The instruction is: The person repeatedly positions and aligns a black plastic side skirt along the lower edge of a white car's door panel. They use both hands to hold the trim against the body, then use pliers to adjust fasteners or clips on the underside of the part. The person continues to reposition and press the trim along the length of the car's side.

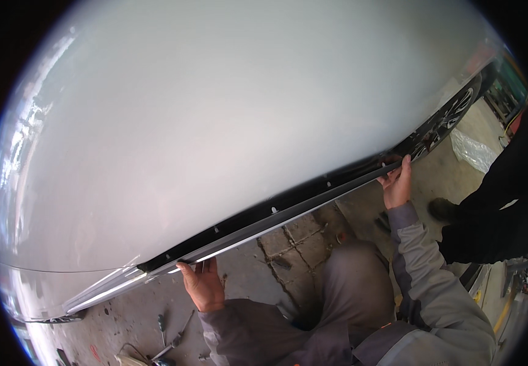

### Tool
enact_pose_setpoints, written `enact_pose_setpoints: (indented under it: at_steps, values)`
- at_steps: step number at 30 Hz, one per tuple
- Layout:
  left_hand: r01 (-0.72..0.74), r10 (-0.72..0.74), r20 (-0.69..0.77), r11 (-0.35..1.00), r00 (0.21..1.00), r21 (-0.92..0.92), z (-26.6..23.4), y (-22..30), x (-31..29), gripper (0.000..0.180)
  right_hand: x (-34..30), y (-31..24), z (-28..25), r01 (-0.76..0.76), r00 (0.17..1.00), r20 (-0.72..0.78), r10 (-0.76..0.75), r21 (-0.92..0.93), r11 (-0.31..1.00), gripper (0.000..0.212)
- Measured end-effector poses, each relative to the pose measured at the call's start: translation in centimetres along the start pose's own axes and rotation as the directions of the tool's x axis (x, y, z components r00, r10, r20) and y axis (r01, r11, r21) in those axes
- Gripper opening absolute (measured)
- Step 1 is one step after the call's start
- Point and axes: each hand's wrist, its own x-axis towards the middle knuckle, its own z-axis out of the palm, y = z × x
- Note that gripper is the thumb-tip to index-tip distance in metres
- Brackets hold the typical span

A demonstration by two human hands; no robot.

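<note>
A long dark trim strip [300,207] with a bright silver lower edge runs along the bottom of a pale, glossy car body [215,116]. Between strip and body lies a black gap, where several small light clips, one a white clip [274,210], show in a row. My left hand [204,287] grips the strip's lower edge near its left part, fingers partly hidden behind it. Farther right, close to the wheel, my right hand [397,184] holds the strip, its fingers curled at the edge.
A car wheel [459,113] stands at the right end of the body. Another person's dark trouser leg [490,235] and shoe [442,209] are close on my right, near a clear plastic sheet [474,149]. Tools, including a screwdriver [161,326], lie on the floor at lower left.
</note>
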Motion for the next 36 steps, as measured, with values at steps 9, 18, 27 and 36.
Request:
enact_pose_setpoints:
  at_steps: [9, 18, 27, 36]
  values:
    - [-0.014, 0.014, -0.006, 1.000, 1.000, 0.000, 0.6, 0.2, -0.1, 0.072, -0.2, 0.6, 0.9, 0.066, 0.997, -0.048, -0.067, -0.022, 0.998, 0.039]
    - [-0.013, 0.012, -0.011, 1.000, 1.000, -0.007, 0.5, 0.3, 0.1, 0.075, 0.9, 1.6, -0.2, 0.108, 0.993, -0.024, -0.114, -0.172, 0.979, 0.063]
    - [-0.047, 0.048, 0.088, 0.999, 0.995, -0.004, 0.7, 0.0, 0.2, 0.072, -0.1, 2.0, -0.7, 0.126, 0.992, 0.033, -0.125, -0.028, 0.992, 0.053]
    - [-0.099, 0.100, -0.001, 0.987, 0.995, 0.125, 0.9, -0.5, 0.2, 0.071, -0.8, 1.7, -0.8, 0.229, 0.966, 0.124, -0.226, -0.012, 0.973, 0.052]
